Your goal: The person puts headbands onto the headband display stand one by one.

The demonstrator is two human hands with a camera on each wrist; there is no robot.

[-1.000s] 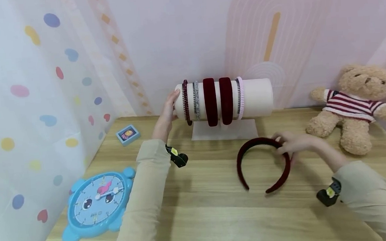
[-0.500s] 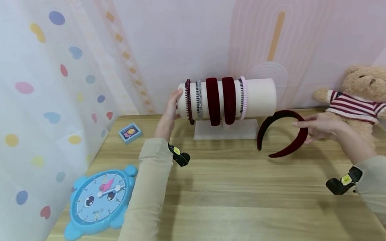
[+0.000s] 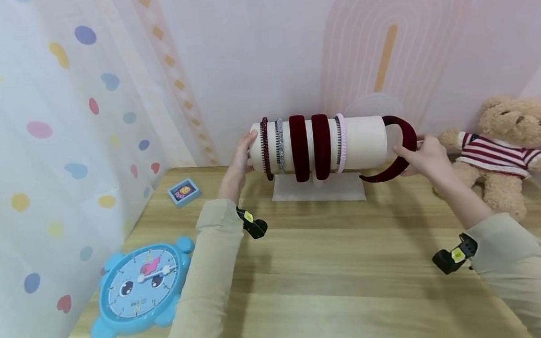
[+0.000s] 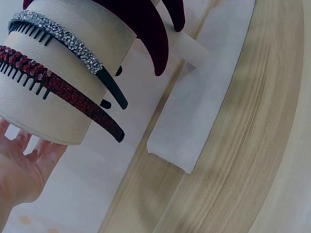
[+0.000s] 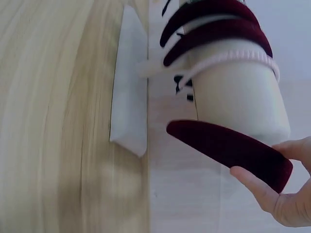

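Observation:
My right hand (image 3: 430, 160) pinches a dark red velvet headband (image 3: 407, 138) between thumb and fingers, at the right end of a cream roll-shaped headband stand (image 3: 365, 141). In the right wrist view the headband (image 5: 233, 150) overlaps the roll's near rim, its tip pointing toward the stand's base. My left hand (image 3: 239, 163) rests against the roll's left end, fingers spread at the rim in the left wrist view. On the roll sit a dark red beaded headband (image 3: 266, 148), a silver glittery one (image 3: 280, 147), two dark red velvet headbands (image 3: 299, 148) and a pink one (image 3: 342, 143).
The stand's white base (image 3: 319, 189) rests on the wooden table (image 3: 334, 269) near the patterned backdrop (image 3: 262, 44). A teddy bear (image 3: 495, 148) sits close behind the right hand. At the left lie a small blue framed picture (image 3: 184, 192) and a blue toy clock (image 3: 139, 288).
My right hand has lifted the velvet headband from over the table, carried it past the stand's right side and brought it up to the roll's end. My left hand has stayed at the roll.

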